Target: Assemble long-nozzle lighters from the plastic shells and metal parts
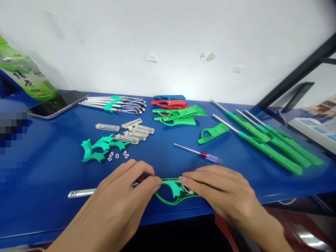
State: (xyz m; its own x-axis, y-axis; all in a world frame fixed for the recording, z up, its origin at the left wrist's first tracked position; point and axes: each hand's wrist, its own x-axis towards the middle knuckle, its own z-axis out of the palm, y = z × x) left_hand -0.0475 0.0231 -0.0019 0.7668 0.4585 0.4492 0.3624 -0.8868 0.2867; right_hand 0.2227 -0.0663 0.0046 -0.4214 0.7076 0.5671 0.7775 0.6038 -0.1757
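Note:
Near the table's front edge lies an open green gas lighter handle half (pixel 170 202), with a teal trigger (pixel 175 189) and a white wire visible inside. Its silver barrel (pixel 82 193) sticks out to the left, beyond my left hand (pixel 123 196). The thumb and forefinger of that hand pinch the lighter where barrel and handle meet. My right hand (pixel 225 190) is closed over the other end of the handle, its fingertips at the wire beside the trigger. The palm hides the far end. A screwdriver (pixel 211 157) with a purple and red handle lies behind my right hand.
Loose teal triggers (pixel 98 148), small white clips (pixel 117 156), clear fuel tanks (pixel 133 134) and wired barrels (pixel 112 104) lie left. Green handle shells (pixel 183 117) sit at the back, assembled lighters (pixel 267 150) right. A phone (pixel 59 104) and bottle (pixel 28 75) stand far left.

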